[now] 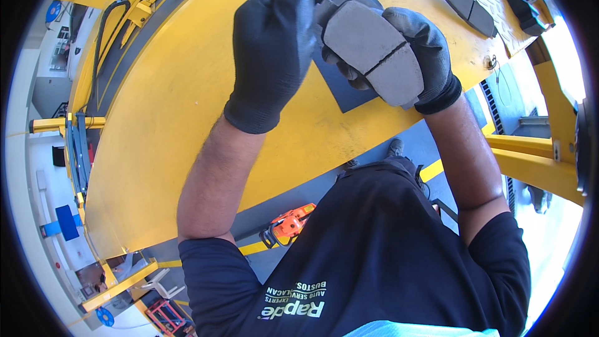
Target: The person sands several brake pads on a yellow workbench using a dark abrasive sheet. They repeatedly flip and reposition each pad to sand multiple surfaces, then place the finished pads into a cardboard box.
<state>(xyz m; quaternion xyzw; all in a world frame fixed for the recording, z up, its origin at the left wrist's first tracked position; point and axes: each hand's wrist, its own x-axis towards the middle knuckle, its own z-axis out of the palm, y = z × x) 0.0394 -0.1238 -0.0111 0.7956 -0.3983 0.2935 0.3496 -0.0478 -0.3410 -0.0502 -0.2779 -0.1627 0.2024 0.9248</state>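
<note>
A grey brake pad (368,47) with a dark slot across its friction face is held up over the yellow table, tilted. My right hand (430,50), in a black glove, grips its right side, with fingers curled behind it. My left hand (271,50), gloved the same way, is closed at the pad's upper left end, fingers bent around the metal tab there; its fingertips are partly hidden. Beneath the hands lies a dark blue sheet (342,90). A second brake pad (468,9) lies farther off at the upper right.
The yellow table (168,131) spreads under both arms. Dark parts (521,3) sit at its far right corner beside a pale patterned sheet (513,32). An orange power tool (290,223) is below the near edge. Yellow frame beams (530,156) stand at right.
</note>
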